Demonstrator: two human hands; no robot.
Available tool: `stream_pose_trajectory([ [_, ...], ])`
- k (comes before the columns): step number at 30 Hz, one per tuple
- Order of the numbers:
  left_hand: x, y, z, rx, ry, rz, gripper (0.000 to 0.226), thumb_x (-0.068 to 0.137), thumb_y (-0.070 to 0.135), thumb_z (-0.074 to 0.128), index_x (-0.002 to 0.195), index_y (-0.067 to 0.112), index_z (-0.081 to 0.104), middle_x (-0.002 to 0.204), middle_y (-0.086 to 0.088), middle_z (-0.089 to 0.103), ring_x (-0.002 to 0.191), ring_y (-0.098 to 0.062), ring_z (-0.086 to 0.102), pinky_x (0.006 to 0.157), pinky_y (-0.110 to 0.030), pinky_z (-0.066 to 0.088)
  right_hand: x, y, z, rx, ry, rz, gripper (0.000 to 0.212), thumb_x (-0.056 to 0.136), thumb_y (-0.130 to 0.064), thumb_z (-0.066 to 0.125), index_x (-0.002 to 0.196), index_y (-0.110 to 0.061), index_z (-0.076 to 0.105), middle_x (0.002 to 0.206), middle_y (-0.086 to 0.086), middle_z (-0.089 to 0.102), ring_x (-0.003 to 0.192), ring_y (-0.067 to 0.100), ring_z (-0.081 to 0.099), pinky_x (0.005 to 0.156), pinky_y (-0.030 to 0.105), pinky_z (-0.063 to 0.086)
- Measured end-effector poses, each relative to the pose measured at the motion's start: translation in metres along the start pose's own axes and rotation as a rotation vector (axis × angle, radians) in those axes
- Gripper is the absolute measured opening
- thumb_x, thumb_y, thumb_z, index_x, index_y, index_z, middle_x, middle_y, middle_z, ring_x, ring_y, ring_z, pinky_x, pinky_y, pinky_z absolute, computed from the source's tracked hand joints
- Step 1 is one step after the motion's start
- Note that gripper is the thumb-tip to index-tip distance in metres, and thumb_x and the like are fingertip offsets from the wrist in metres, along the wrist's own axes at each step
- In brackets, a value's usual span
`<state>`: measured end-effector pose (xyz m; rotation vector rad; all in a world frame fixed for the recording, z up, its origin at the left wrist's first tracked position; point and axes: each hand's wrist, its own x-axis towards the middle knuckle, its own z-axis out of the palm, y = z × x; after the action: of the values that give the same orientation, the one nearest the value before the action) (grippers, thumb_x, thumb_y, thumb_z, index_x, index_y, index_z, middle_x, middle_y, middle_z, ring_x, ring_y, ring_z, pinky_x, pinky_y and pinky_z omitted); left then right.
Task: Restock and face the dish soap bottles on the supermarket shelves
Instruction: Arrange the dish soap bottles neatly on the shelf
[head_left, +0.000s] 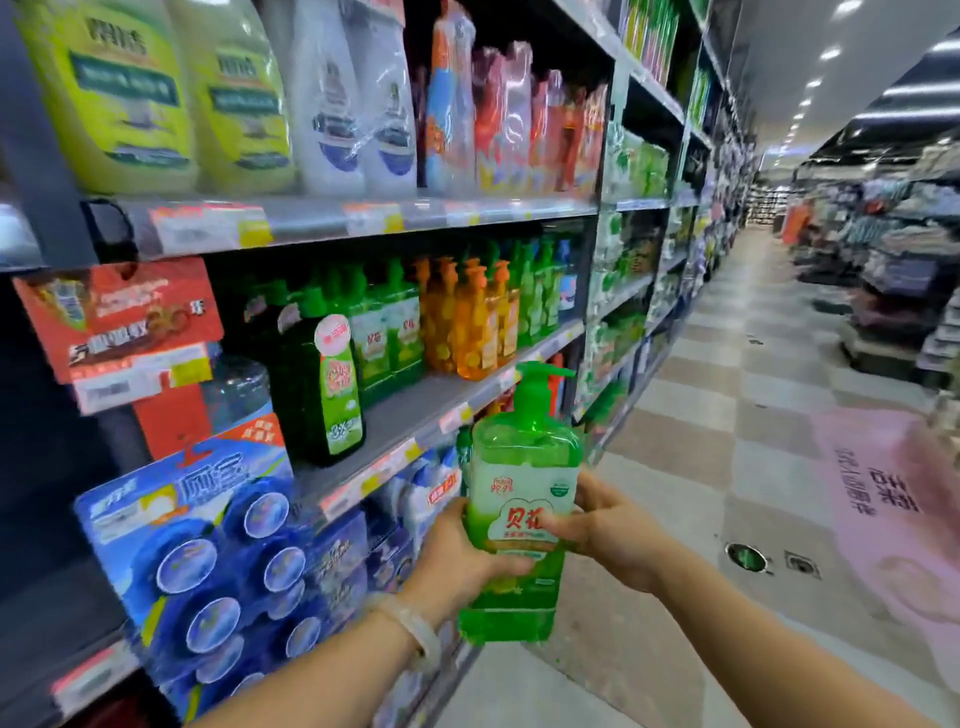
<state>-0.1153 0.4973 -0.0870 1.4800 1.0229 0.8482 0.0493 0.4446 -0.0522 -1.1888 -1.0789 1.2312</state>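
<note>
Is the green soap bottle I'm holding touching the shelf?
Apart. The head view shows the green soap bottle held in the aisle by the left hand and right hand, clear of the shelf edge.

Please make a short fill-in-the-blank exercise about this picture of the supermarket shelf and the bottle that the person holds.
1. Both hands hold one green pump bottle; the left hand and the right hand grip its ____.
2. The pump of this bottle is ____ in colour.
3. On the middle shelf, the orange bottles stand to the ____ of the green ones.

Missing words: sides; green; right
</note>
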Motion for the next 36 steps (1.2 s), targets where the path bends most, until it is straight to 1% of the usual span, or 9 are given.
stream_pose_trajectory([
  [3, 0.055, 0.017, 0.011, -0.020, 0.079, 0.002, 0.054, 0.057, -0.006, 0.084, 0.100, 0.014, 0.057, 0.087, 0.003, 0.070, 0.076, -0.008, 0.067, 0.063, -0.016, 0.055, 0.063, -0.024, -0.028, -0.025, -0.096, -0.019, 0.056, 0.066, 0.000, 0.070, 0.118, -0.016, 0.057, 0.113, 0.007, 0.069, 0.098, 0.024, 0.068, 0.072, 0.032, 0.057],
  [7, 0.116, 0.023, 0.003, -0.011, 0.223, 0.002, 0.070, 0.049, 0.004, 0.090, 0.110, 0.008, 0.056, 0.098, -0.005, 0.072, 0.088, -0.019, 0.070, 0.082, -0.039, 0.057, 0.139, -0.036, -0.042, -0.097, -0.220, -0.072, 0.053, 0.078, 0.006, 0.067, 0.119, -0.025, 0.056, 0.116, 0.003, 0.067, 0.108, 0.025, 0.063, 0.081, 0.034, 0.056],
  [11, 0.164, 0.016, -0.014, 0.008, 0.312, 0.012, 0.061, 0.056, -0.005, 0.086, 0.108, 0.011, 0.057, 0.095, -0.002, 0.072, 0.080, -0.008, 0.067, 0.066, -0.017, 0.055, 0.200, -0.029, -0.043, -0.090, -0.287, -0.086, 0.054, 0.083, 0.012, 0.059, 0.127, -0.020, 0.050, 0.114, -0.001, 0.066, 0.102, 0.016, 0.064, 0.074, 0.022, 0.056],
  [16, 0.242, 0.009, -0.033, -0.017, 0.374, 0.038, 0.054, 0.058, -0.011, 0.082, 0.099, 0.015, 0.059, 0.093, -0.002, 0.071, 0.075, -0.004, 0.067, 0.064, -0.015, 0.055, 0.293, -0.026, -0.046, -0.093, -0.322, -0.102, 0.057, 0.081, 0.014, 0.061, 0.128, -0.016, 0.050, 0.116, 0.003, 0.066, 0.109, 0.022, 0.061, 0.081, 0.029, 0.056],
  [22, 0.337, 0.010, -0.062, -0.022, 0.461, 0.038, 0.077, 0.048, -0.001, 0.090, 0.117, 0.003, 0.056, 0.101, -0.007, 0.072, 0.092, -0.020, 0.069, 0.084, -0.038, 0.056, 0.403, -0.043, -0.046, -0.113, -0.413, -0.097, 0.054, 0.080, 0.014, 0.062, 0.119, -0.022, 0.053, 0.115, 0.005, 0.066, 0.107, 0.023, 0.063, 0.088, 0.039, 0.054],
  [26, 0.374, 0.008, -0.072, -0.045, 0.531, 0.018, 0.065, 0.055, -0.007, 0.085, 0.112, 0.007, 0.057, 0.101, -0.008, 0.072, 0.092, -0.020, 0.069, 0.087, -0.042, 0.055, 0.453, -0.041, -0.044, -0.113, -0.492, -0.117, 0.059, 0.075, 0.008, 0.067, 0.122, -0.025, 0.053, 0.119, 0.005, 0.066, 0.113, 0.026, 0.061, 0.094, 0.045, 0.051],
  [30, 0.397, 0.005, -0.080, -0.018, 0.574, 0.002, 0.062, 0.053, 0.001, 0.088, 0.109, 0.006, 0.063, 0.096, -0.003, 0.074, 0.088, -0.014, 0.070, 0.084, -0.038, 0.057, 0.489, -0.039, -0.039, -0.114, -0.540, -0.122, 0.062, 0.072, 0.007, 0.068, 0.124, -0.023, 0.050, 0.120, 0.006, 0.065, 0.115, 0.028, 0.060, 0.096, 0.046, 0.050],
  [33, 0.405, 0.003, -0.080, 0.016, 0.644, 0.002, 0.079, 0.039, 0.024, 0.090, 0.111, 0.005, 0.063, 0.094, -0.001, 0.074, 0.086, -0.012, 0.071, 0.083, -0.037, 0.057, 0.509, -0.034, -0.038, -0.124, -0.586, -0.109, 0.061, 0.076, 0.012, 0.066, 0.125, -0.020, 0.049, 0.125, 0.011, 0.062, 0.116, 0.029, 0.059, 0.097, 0.045, 0.049],
  [36, 0.412, -0.001, -0.077, 0.027, 0.694, -0.025, 0.079, 0.041, 0.029, 0.090, 0.112, 0.007, 0.063, 0.095, 0.000, 0.075, 0.088, -0.011, 0.071, 0.082, -0.036, 0.058, 0.522, -0.031, -0.040, -0.093, -0.646, -0.097, 0.067, 0.070, -0.001, 0.071, 0.130, -0.019, 0.047, 0.123, 0.008, 0.064, 0.113, 0.024, 0.061, 0.094, 0.041, 0.052],
])
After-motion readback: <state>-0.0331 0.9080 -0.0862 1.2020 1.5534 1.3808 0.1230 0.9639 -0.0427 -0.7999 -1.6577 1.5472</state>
